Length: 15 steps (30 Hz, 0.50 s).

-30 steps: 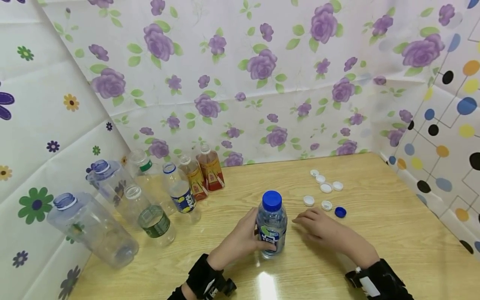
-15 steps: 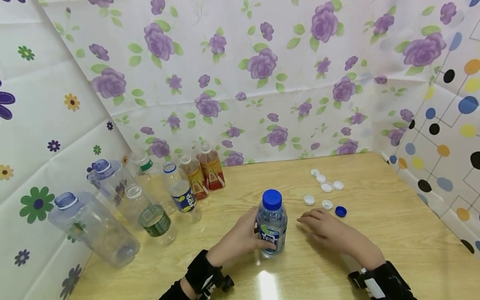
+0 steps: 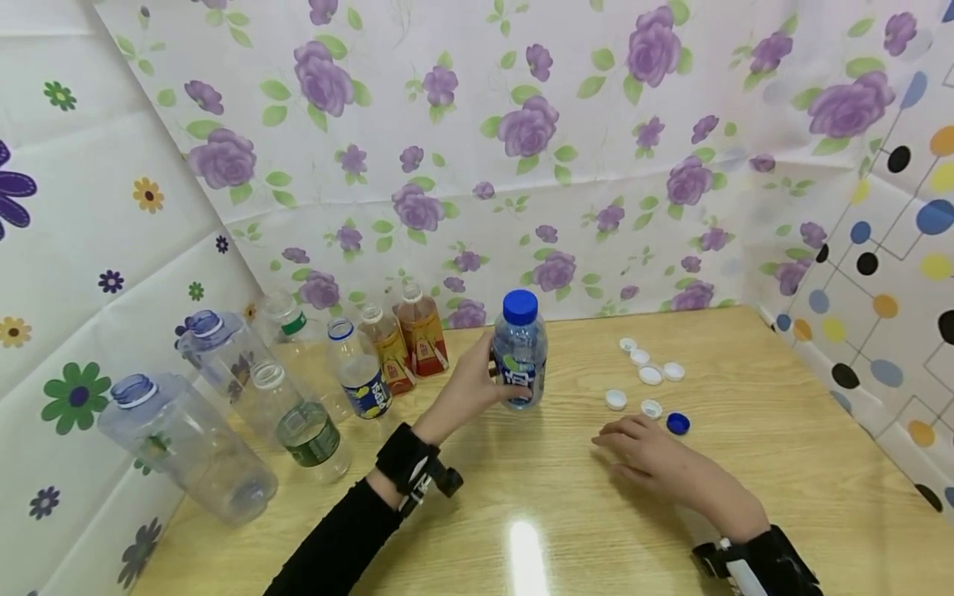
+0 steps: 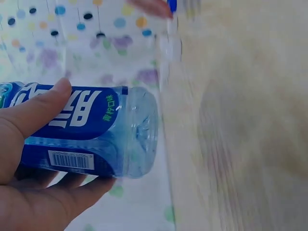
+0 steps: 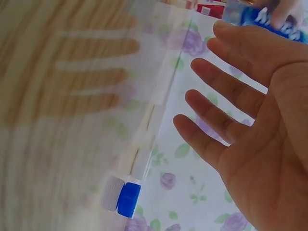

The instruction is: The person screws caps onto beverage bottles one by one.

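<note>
My left hand [image 3: 474, 379] grips a clear blue-tinted plastic bottle [image 3: 522, 356] round its labelled middle. The bottle is upright with a blue cap [image 3: 520, 307] on it. In the left wrist view the thumb lies across the blue label [image 4: 79, 110] and the fingers pass behind; the bottle's base shows just off the tabletop. My right hand [image 3: 648, 455] holds nothing, its fingers loosely spread, palm down over the table near a loose blue cap [image 3: 677, 424] and a white cap [image 3: 651, 409]. The right wrist view shows the bare palm [image 5: 264, 159].
Several open bottles stand at the left, among them two large clear ones [image 3: 186, 447], a green-labelled one [image 3: 311, 439] and a Pepsi bottle [image 3: 365, 385]. Two reddish drink bottles [image 3: 422, 335] stand by the flowered back cloth [image 3: 462, 207]. More white caps [image 3: 650, 375] lie at the right.
My left hand has moved the capped bottle away from me, towards the back of the table and slightly left. The right hand has shifted slightly right and stays beside the caps.
</note>
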Available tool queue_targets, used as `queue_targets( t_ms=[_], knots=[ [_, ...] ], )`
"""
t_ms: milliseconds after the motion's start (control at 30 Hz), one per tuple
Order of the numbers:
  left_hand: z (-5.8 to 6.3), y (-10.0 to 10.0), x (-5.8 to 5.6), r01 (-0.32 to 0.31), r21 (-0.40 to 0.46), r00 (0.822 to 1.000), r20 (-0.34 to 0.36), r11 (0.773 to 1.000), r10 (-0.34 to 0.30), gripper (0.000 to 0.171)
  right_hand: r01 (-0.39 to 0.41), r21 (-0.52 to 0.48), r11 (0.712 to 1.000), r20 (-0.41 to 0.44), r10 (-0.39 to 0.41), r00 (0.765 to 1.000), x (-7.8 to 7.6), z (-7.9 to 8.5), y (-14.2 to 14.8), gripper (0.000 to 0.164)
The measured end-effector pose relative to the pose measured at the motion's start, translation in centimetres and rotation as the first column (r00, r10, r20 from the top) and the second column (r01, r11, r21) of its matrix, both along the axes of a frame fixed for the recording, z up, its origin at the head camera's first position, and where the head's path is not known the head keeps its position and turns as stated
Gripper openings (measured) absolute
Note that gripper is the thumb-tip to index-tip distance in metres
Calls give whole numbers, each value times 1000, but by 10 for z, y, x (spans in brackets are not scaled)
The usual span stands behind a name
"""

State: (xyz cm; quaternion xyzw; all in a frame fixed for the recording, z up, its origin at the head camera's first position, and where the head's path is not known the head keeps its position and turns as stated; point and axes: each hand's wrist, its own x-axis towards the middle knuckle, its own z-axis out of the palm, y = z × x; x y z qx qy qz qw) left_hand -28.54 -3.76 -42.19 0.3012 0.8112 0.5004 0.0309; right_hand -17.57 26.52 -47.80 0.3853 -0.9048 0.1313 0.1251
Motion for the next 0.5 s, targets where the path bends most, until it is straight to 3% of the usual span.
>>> queue_targets(
  t_ms=[133,267,367,500],
  knots=[
    [-10,7,-27,-84,11,996,19,996,83,98,-5,-5,1000,-20,5,1000,2,-2,-1,40],
    [-25,12,-50,-142,30,987,77,989,139,101,0,-3,1000,23,0,1000,4,0,-1,39],
    [-31,15,-62,-174,36,980,106,984,170,96,5,0,1000,61,-5,998,6,3,-2,39],
    [-36,16,-69,-214,40,969,132,976,207,94,1,0,1000,72,-1,997,6,4,-4,38]
  ],
)
